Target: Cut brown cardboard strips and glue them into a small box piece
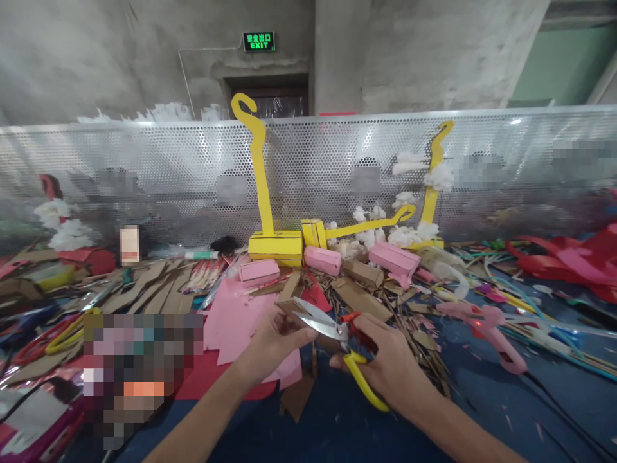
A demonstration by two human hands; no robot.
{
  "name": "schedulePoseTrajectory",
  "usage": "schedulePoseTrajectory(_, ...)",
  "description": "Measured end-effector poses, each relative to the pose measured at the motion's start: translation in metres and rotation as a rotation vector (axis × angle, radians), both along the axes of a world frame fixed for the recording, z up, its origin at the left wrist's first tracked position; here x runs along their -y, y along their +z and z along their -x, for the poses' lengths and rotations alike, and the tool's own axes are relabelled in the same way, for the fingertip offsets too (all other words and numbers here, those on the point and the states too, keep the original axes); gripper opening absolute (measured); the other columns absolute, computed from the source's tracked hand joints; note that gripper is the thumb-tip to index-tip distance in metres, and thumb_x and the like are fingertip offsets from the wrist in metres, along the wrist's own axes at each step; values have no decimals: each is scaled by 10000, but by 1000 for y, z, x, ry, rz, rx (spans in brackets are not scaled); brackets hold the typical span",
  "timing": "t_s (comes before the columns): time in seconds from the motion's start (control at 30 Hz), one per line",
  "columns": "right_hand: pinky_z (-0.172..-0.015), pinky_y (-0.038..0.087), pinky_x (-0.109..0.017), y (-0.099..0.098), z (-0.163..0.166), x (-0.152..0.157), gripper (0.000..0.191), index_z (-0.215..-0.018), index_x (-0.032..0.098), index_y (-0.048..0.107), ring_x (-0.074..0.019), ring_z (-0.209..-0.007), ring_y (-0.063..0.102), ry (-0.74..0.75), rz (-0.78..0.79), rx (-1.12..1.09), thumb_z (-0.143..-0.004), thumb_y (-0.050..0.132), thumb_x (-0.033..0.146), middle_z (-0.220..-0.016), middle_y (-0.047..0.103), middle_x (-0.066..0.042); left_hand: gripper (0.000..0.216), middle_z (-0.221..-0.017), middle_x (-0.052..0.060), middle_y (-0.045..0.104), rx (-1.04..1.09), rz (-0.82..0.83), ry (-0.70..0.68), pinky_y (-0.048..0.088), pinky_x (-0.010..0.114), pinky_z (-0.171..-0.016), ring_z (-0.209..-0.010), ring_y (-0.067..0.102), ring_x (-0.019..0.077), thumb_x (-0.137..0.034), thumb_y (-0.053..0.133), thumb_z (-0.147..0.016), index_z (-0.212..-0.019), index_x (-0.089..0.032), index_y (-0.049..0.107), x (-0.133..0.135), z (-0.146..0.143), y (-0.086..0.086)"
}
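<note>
Above the blue table (337, 424), the left hand (277, 331) pinches a cardboard piece (288, 303) between thumb and fingers, while the right hand (388, 350) is wrapped around the handles of the scissors (321, 319), one red and one yellow. The blades lie across the cardboard piece, pointing toward the left hand; whether they bite into it, I cannot tell. Trimming cardboard looks to be the step in hand. The next move, I judge, calls for a firm left pinch, the thumb kept out of the blades' path, and a squeeze of the right hand along the intended edge.

Counted out: one pair of scissors, one cardboard piece in the fingers, and one pink glue gun (499, 337) to the right of the right hand, with a small light glowing on it. Three pink blocks lie beyond the hands: left (259, 273), middle (322, 261) and right (395, 259). Three yellow hooks stand or lie behind them: one upright on a yellow base (263, 193), one lying on its side (371, 227), and one upright at the right with white tufts (436, 154). Pink sheets (234, 321) overlap beside the left hand, and cardboard strips (152, 289) lie farther left; both are too jumbled to count.
</note>
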State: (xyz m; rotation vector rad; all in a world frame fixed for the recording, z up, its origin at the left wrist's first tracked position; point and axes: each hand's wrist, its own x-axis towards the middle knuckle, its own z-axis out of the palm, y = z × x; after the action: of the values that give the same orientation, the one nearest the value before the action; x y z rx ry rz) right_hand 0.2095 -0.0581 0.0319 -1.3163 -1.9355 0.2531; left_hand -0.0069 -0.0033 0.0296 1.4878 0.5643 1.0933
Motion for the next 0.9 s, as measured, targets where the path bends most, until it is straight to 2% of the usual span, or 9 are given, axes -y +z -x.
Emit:
schedulePoseTrajectory(0.17, -555, 359, -258, 1, -2, -2, 332, -705, 212, 534, -166, -614, 518, -23, -25, 16, -796, 756, 442, -713, 604, -5, 204, -939, 68, 763, 19, -14, -9, 530, 327, -858, -898, 696, 204, -243, 810, -779, -936, -152, 718, 0, -1, 0)
schedulePoseTrajectory(0.37, -514, 300, -241, -4, -3, -6, 411, -630, 207, 488, -133, -554, 441, -41, -44, 38, -791, 742, 487, -616, 545, 22, 181, -933, 83, 764, 4, -8, 0, 535, 333, -856, -900, 697, 215, -262, 807, -779, -875, -138, 716, 0, 0, 0)
schedulePoseTrajectory(0.57, -484, 242, -237, -8, -3, -8, 516, -560, 210, 411, -111, -520, 349, -64, -11, 21, -758, 753, 542, -535, 430, 57, 194, -921, 88, 776, -8, -22, -19, 544, 347, -849, -882, 707, 220, -272, 790, -799, -919, -137, 720, 2, 0, 5)
schedulePoseTrajectory(0.7, -512, 292, -237, -7, -1, -8, 445, -618, 215, 439, -129, -557, 422, -72, 28, 14, -776, 749, 494, -597, 506, 43, 165, -919, 82, 783, 15, -40, -36, 549, 341, -838, -866, 714, 215, -278, 777, -813, -901, -146, 729, 2, -2, 5)
schedulePoseTrajectory(0.8, -569, 359, -252, -6, 0, -6, 342, -728, 221, 482, -159, -636, 504, -66, 16, 13, -788, 748, 427, -730, 586, 12, 203, -936, 73, 783, 39, -34, -37, 549, 356, -862, -878, 718, 217, -282, 784, -805, -955, -158, 727, 1, -2, 3)
schedulePoseTrajectory(0.9, -629, 394, -273, -5, 1, -4, 287, -809, 223, 489, -186, -721, 547, -31, -5, 22, -807, 737, 368, -836, 602, -14, 238, -933, 69, 778, 43, -30, -20, 546, 354, -870, -882, 716, 212, -282, 793, -794, -979, -156, 712, 0, -1, 2)
